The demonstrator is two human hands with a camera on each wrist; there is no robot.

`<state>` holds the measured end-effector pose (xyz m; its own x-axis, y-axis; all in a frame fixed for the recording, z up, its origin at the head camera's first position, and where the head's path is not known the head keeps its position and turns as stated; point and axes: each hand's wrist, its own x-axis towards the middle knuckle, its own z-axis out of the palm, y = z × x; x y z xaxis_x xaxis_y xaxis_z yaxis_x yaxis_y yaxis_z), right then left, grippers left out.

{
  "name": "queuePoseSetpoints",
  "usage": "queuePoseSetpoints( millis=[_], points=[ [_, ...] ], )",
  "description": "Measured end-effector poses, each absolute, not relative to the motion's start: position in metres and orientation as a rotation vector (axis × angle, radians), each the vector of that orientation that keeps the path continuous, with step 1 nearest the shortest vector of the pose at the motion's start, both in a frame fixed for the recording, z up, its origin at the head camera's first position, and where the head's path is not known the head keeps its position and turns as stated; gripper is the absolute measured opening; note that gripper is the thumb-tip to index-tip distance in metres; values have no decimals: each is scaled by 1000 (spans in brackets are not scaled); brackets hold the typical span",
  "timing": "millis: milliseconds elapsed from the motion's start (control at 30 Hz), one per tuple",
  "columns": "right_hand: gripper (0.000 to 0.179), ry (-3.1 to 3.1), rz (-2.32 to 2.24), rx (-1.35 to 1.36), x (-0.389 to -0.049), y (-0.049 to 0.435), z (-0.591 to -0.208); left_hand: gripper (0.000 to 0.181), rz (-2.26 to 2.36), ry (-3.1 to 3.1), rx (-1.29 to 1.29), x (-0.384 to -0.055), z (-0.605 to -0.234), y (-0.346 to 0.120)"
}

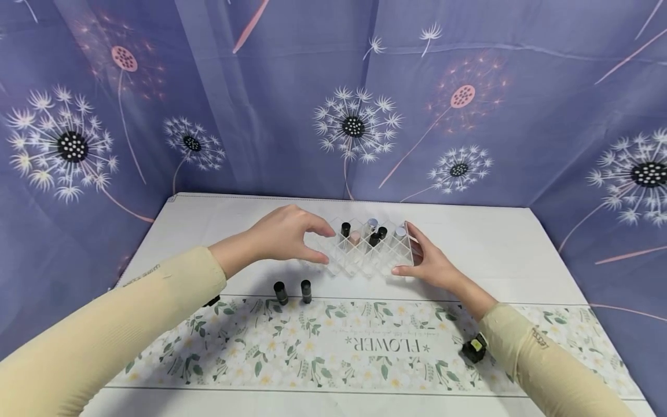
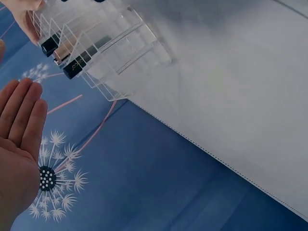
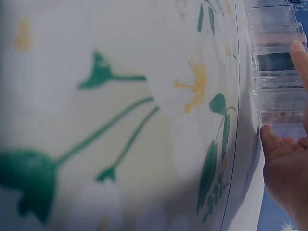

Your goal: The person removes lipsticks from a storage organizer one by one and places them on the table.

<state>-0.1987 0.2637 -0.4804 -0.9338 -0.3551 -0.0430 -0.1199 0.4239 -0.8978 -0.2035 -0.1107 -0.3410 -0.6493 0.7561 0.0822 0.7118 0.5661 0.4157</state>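
On the white bench (image 1: pixel 484 249), beyond the floral runner (image 1: pixel 385 370), stands my clear lattice cosmetics rack (image 1: pixel 365 267), several capped tubes in its cells. My right hand (image 1: pixel 435 263) grips its right end, thumb in front; my left hand (image 1: pixel 283 234) is spread beside the left end, thumb and fingers well parted, holding nothing. I judge I'm steadying or positioning the rack. Next would call for closing my left around that end, or reaching for the two black tubes (image 1: pixel 306 291) standing nearer me.
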Motion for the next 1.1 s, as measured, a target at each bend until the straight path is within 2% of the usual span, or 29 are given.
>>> queuePoseSetpoints(
  millis=[500,1100],
  points=[
    [123,2438,-1509,-415,-198,266,-483,47,649,2735,1143,-245,-343,-89],
    [123,2447,-1507,-413,-198,266,-485,59,624,2704,1076,-268,-355,-69]
  ],
)
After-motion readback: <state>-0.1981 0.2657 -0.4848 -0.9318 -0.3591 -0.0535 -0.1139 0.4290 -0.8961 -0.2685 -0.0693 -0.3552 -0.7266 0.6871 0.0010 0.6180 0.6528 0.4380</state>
